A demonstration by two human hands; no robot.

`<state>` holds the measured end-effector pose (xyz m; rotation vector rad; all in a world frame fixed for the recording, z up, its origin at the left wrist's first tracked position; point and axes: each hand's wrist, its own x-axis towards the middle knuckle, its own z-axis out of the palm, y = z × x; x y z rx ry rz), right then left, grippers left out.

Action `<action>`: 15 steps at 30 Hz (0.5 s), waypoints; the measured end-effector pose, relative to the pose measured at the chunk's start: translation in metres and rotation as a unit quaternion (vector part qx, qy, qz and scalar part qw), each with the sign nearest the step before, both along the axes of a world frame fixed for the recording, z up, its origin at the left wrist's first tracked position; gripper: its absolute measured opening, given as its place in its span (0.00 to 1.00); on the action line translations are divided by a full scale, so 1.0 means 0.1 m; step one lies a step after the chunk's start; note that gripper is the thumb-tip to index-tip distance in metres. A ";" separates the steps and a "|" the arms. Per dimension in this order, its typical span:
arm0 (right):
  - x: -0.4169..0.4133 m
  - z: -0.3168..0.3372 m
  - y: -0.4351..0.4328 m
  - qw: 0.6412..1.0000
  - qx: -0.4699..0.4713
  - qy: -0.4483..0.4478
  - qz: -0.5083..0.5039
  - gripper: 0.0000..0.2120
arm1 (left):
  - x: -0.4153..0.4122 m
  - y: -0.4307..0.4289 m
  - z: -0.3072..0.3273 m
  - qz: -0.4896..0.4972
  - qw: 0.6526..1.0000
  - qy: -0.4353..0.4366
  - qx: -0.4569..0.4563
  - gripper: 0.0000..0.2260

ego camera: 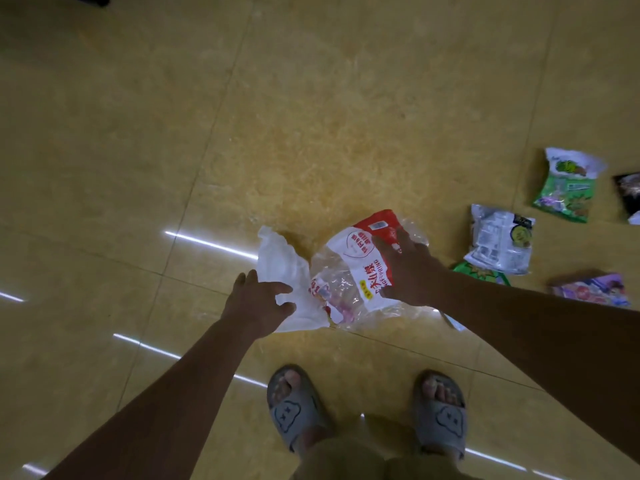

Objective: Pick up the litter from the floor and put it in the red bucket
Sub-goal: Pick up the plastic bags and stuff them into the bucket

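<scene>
Right hand [412, 271] grips wrapper [351, 271]; seemingly pointing up-right

floor [329, 98]: glossy yellow tiles | reflections [211, 243]: white strip lights, probably

Paper [277, 258] touching bag [346, 268] left side; packets [498, 244] farther right, on floor [311, 116].
</scene>
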<state>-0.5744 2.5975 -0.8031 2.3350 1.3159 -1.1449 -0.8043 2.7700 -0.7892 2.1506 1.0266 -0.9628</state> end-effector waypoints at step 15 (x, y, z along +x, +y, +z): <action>-0.23 -1.08 0.09 0.997 -0.052 -0.053 0.009 0.44 | -0.05 -0.03 -1.17 0.056 0.997 0.029 -0.039 0.32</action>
